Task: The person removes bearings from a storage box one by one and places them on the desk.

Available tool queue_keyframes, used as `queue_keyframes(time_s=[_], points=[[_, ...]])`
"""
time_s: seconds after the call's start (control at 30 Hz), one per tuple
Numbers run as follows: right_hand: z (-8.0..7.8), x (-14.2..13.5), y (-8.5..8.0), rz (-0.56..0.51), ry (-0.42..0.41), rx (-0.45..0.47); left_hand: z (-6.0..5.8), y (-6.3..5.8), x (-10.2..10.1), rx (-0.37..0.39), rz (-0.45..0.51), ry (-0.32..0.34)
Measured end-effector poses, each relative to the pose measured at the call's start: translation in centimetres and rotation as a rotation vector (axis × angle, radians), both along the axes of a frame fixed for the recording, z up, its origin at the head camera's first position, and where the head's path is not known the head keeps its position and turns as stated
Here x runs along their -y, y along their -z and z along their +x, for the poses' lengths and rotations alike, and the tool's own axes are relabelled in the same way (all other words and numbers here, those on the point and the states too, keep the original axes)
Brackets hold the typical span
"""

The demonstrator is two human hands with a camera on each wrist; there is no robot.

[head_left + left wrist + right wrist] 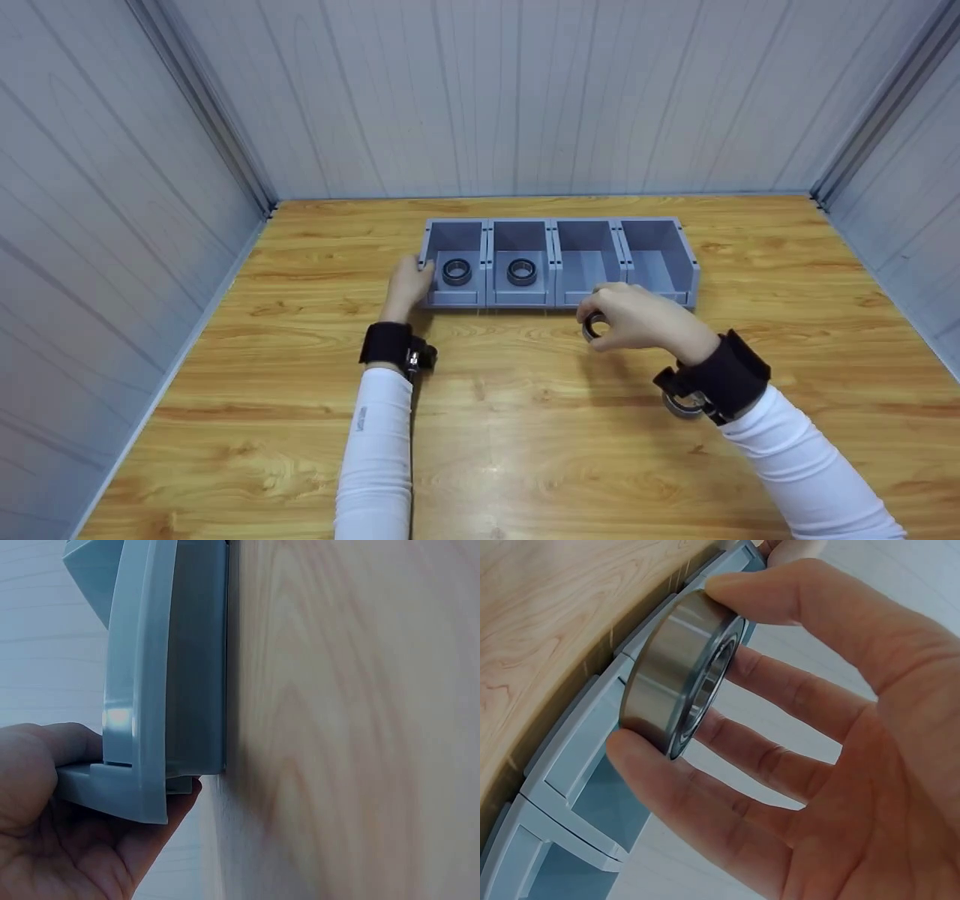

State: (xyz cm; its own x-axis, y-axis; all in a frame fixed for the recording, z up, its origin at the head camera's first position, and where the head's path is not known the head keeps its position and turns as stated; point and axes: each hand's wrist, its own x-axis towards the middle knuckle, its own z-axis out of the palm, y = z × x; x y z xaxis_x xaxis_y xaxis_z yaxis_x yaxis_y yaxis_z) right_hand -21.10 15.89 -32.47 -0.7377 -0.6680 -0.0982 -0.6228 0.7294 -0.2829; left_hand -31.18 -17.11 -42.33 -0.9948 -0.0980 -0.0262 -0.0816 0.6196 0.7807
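My right hand [637,319] pinches a metal ball bearing [664,671] between thumb and fingertips, raised in front of the third bin from the left. The bearing's shiny outer ring faces the right wrist camera. At the row's left end, my left hand [409,286] grips the side wall of the leftmost grey bin [142,690], thumb inside and fingers outside. One bearing [457,281] lies flat in that bin, and another bearing [522,282] lies in the second bin [521,299]. The third bin [589,266] and the rightmost bin [656,270] show bare floors.
Partly hidden under the right wrist strap, a further bearing [681,410] lies on the wooden table [487,420]. Pale panel walls [487,97] enclose the table at the back and both sides. Each wrist wears a black strap [388,343] with a small camera.
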Motion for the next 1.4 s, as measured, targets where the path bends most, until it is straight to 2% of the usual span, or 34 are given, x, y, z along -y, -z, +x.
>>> queue_keyframes(time_s=[0.47,0.77,0.97,1.17,1.4], points=[[1.0,-0.2,0.5,0.0,-0.014,0.018,0.1,-0.1,0.0,0.02,-0.004,-0.003],[1.6,-0.3,0.8,0.001,-0.019,0.012,0.1,-0.1,-0.1,0.002,-0.014,-0.004],[1.9,-0.4,1.0,-0.026,-0.055,-0.013,0.2,-0.2,-0.1,-0.024,-0.037,-0.01],[2.3,-0.4,1.2,-0.015,-0.048,0.007,0.2,-0.2,-0.1,-0.013,-0.023,0.003],[2.5,-0.4,1.8,-0.029,-0.089,-0.017,0.0,-0.1,-0.1,-0.01,-0.015,0.002]])
